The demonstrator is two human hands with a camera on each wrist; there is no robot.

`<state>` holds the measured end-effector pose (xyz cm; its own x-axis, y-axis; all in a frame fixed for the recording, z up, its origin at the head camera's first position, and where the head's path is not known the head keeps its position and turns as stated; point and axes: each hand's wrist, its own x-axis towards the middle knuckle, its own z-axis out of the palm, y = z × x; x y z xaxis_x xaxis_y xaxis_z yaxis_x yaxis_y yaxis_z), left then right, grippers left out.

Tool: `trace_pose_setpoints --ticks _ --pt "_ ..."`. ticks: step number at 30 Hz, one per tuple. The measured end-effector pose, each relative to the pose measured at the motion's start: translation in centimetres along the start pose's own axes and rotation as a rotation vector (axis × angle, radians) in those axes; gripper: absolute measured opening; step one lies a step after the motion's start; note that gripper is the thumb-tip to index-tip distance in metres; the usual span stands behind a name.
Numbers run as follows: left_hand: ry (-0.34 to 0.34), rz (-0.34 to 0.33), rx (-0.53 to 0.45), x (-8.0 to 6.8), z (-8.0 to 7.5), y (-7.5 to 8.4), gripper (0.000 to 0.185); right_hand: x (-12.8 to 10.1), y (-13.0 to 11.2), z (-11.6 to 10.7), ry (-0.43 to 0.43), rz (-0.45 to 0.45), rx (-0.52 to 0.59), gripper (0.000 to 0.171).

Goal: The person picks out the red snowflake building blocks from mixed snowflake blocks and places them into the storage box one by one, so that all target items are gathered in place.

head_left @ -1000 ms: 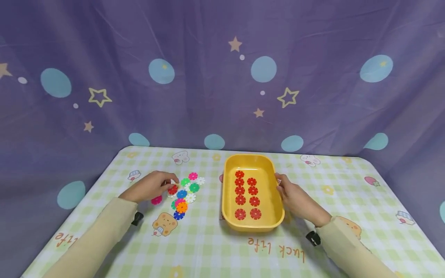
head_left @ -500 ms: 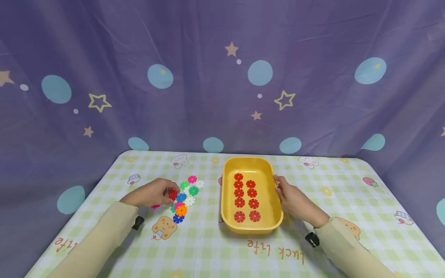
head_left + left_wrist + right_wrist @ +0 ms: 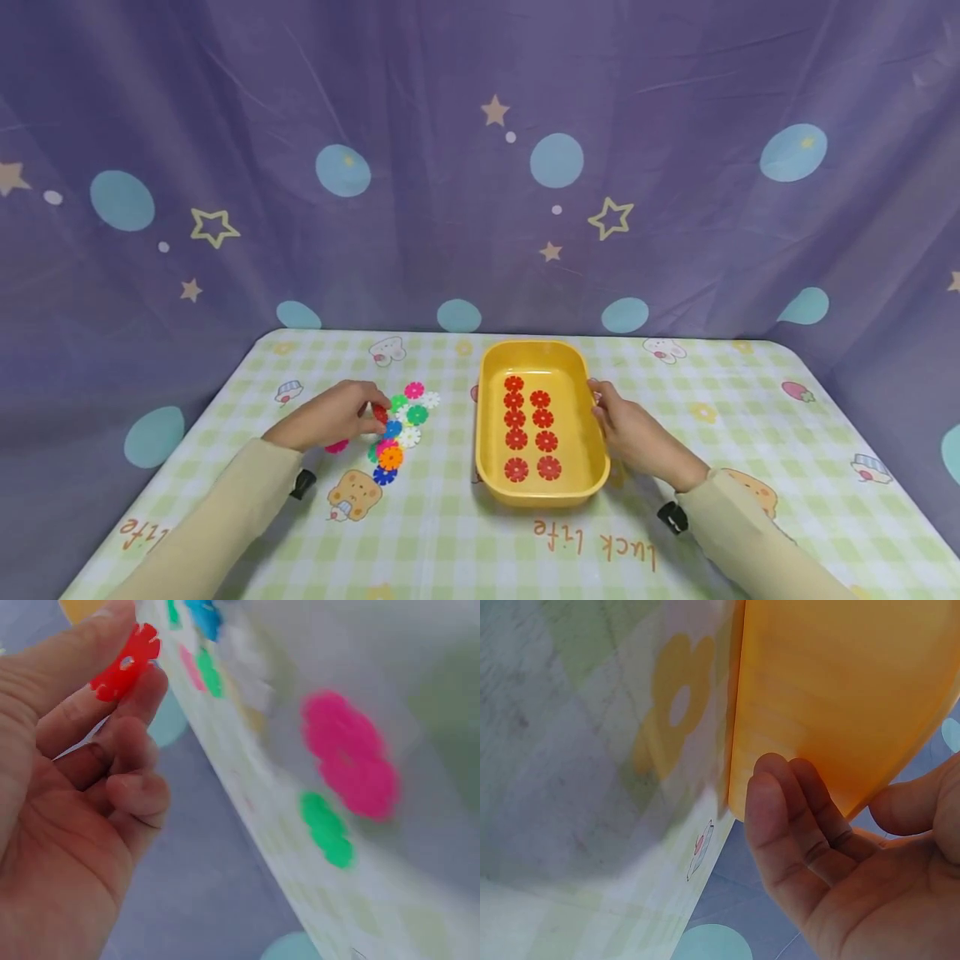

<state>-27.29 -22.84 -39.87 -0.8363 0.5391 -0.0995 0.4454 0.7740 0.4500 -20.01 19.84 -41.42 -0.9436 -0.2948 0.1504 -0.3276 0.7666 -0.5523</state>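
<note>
My left hand (image 3: 337, 414) pinches a red snowflake disc (image 3: 124, 671) between thumb and forefinger, its other fingers curled loosely beneath. Just right of that hand lies a loose group of snowflake discs: an orange one (image 3: 390, 457), a green one (image 3: 417, 415), white ones (image 3: 409, 437), a pink one (image 3: 414, 390) and blue ones. Part of the group is hidden behind the hand. My right hand (image 3: 641, 433) holds the right side of a yellow plastic tray (image 3: 542, 500), thumb at the rim and fingers against the outer wall (image 3: 840, 690). Red discs (image 3: 516, 438) lie inside it in two columns.
A green-and-white checked tablecloth (image 3: 450, 550) with cartoon prints covers the table. Behind it hangs a purple curtain (image 3: 420, 250) with stars and blue ovals. One pink disc (image 3: 336, 447) lies apart, under the left wrist.
My left hand has taken hold of a red disc from the group and moved slightly right with it. The right hand and the tray keep their places.
</note>
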Motion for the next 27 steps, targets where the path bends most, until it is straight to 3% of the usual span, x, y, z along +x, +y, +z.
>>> trace_pose_setpoints --ticks 5,8,12,15,18,27 --pt "0.048 0.205 0.034 1.1 -0.4 2.7 0.027 -0.1 0.0 0.0 -0.016 0.022 0.006 0.037" --pt "0.120 0.337 0.076 2.3 -0.6 5.0 0.025 -0.1 0.0 0.0 -0.017 0.028 0.004 0.037" --pt "0.227 0.472 0.076 4.4 -0.3 8.2 0.024 0.0 0.0 0.1 -0.008 0.016 -0.004 0.036" --pt "0.256 0.540 0.067 6.5 0.5 10.1 0.025 0.0 0.1 0.1 -0.006 0.015 -0.008 0.036" --pt "0.236 0.565 0.098 8.9 1.8 11.5 0.026 0.1 0.1 0.1 -0.003 0.012 -0.003 0.037" --pt "0.086 0.453 0.258 15.1 5.0 13.1 0.032 0.2 -0.1 0.0 0.011 0.006 0.009 0.037"
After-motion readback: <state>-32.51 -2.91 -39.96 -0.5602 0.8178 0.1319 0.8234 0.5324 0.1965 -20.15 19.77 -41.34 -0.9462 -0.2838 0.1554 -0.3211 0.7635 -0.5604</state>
